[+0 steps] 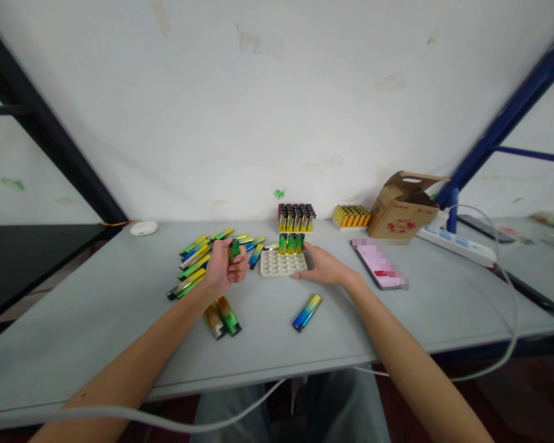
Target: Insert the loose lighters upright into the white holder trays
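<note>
My left hand [224, 267] is closed around a green lighter [234, 248], whose dark end shows above the fist. My right hand [322, 266] rests at the right side of a white tray [277, 264] with round holes, thumb and fingers apart around its edge. Several green and yellow lighters [290, 243] stand upright along the tray's back row. Around and behind my left hand, loose lighters [194, 255] in yellow, green and blue lie on the table. A blue and yellow lighter [307, 312] lies in front of the tray.
Upright lighters [297, 218] stand in a block by the wall, with yellow cylinders [351, 216] to their right. An open cardboard box [399, 212], a phone [379, 263] and a power strip [459, 245] are at right. A white case [144, 228] lies back left.
</note>
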Demonstrator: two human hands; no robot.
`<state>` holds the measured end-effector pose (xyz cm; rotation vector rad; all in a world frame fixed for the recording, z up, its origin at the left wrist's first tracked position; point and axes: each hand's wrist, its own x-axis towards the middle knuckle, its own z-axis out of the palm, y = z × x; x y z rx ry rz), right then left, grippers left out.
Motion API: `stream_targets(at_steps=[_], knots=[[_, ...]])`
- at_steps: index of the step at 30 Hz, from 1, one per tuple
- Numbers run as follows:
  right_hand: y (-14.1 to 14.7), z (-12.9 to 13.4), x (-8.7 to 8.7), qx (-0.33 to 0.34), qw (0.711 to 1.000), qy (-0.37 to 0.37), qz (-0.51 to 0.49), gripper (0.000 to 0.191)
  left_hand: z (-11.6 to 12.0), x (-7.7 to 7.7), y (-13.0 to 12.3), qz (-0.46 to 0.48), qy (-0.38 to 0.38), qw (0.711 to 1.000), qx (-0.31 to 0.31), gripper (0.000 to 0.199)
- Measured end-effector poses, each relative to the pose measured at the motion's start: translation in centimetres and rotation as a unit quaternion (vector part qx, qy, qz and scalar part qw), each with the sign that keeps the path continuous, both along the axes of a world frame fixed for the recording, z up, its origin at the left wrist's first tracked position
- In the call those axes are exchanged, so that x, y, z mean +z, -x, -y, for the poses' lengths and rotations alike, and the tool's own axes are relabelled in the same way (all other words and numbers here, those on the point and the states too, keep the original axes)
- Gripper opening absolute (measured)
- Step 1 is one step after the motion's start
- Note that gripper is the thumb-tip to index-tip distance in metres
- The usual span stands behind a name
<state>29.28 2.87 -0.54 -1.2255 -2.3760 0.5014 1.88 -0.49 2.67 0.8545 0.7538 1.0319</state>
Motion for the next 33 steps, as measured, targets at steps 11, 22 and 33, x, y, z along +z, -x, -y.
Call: stream_targets(at_steps=[11, 22, 33], knots=[[0.0, -0.12, -0.22, 0.009, 1.0, -0.007, -0.014, 0.075, 0.0, -0.38, -0.59, -0.031, 0.011, 0.999, 0.009, 0.05], [0.03, -0.06, -0.3, -0.002, 1.0, -0.013, -0.013, 0.075, 0.03, -0.52, -0.49, -0.042, -0.008, 0.999, -0.016, 0.046], [0.0, -0.09, -0.32, 0.007, 1.0, -0.007, -0.018, 0.079, 0.03, -0.86, -0.84, -0.07, -0.017, 0.997, -0.019, 0.047]])
